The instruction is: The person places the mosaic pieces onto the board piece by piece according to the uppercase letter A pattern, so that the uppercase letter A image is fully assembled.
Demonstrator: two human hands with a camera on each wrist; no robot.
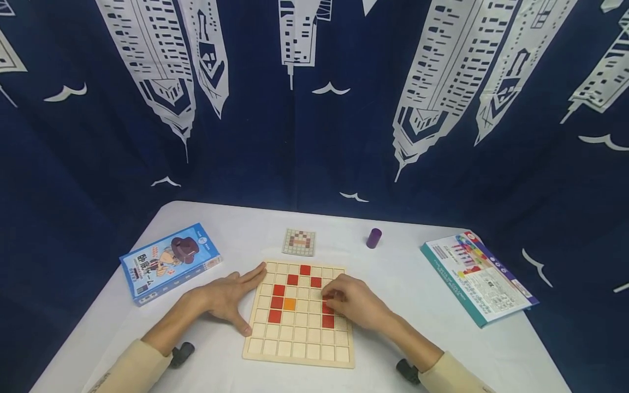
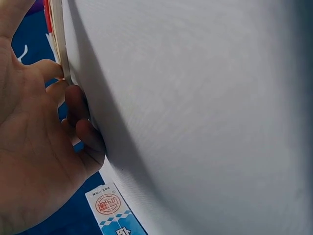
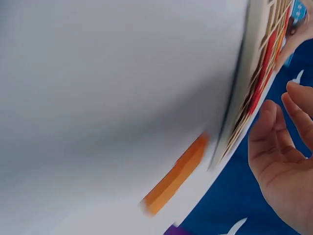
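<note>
In the head view, a wooden grid board [image 1: 300,349] bears several red square tiles [image 1: 274,316] and one orange tile [image 1: 289,304]. My left hand [image 1: 228,297] is spread along the board's left edge; its thumb touches the near part and its fingertips the far part. Over the right side of the grid, my right hand [image 1: 358,300] has bent fingers beside red tiles. Whether it pinches a tile is hidden. The right wrist view shows an orange bar-shaped piece [image 3: 178,174] on the table beside the board. A pattern card [image 1: 298,242] lies beyond the board.
A blue game box [image 1: 172,262] is at the left of the white table [image 1: 393,360]. At the right lies a teal-edged box or book [image 1: 479,275]. A purple cylinder [image 1: 374,238] is behind the board on the right. A dark blue curtain [image 1: 295,142] hangs behind.
</note>
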